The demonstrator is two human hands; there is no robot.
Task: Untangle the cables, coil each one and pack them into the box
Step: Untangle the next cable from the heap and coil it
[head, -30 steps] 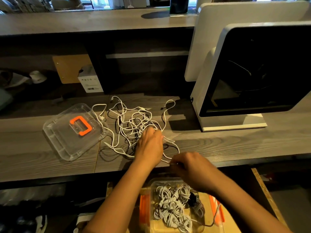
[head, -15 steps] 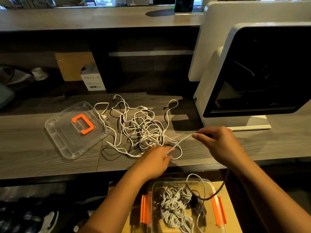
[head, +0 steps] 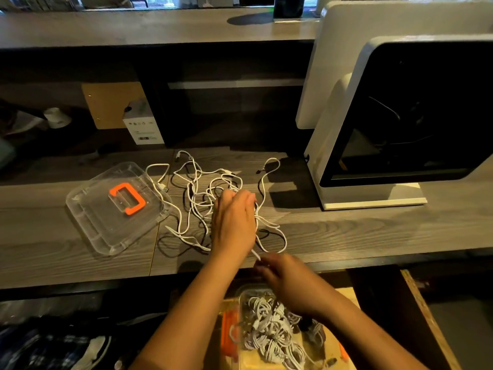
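The left grip [head: 233,222] lies on the cable tangle [head: 192,194], grasp hidden, cannot tell; at its five o'clock the right grip [head: 282,276] pinches a white cable end [head: 255,254].

Desk [head: 346,231]: grey-brown, with a pronounced wood-grain pattern.
Tangled cables [head: 200,194]: white, with dark plug tips.
Lid [head: 88,209], at 9 o'clock from the tangle: clear plastic with an orange handle [head: 128,197].
Box [head: 241,297], at 6 o'clock: clear plastic with an orange latch [head: 229,331]. The coiled cables [head: 269,335] inside it are white to pale grey.
Machine [head: 333,156], at 3 o'clock: white housing, glossy black front panel.
Carton [head: 144,129], at 11 o'clock: white, with a black barcode.
Board [head: 106,102], behind the carton: tan.
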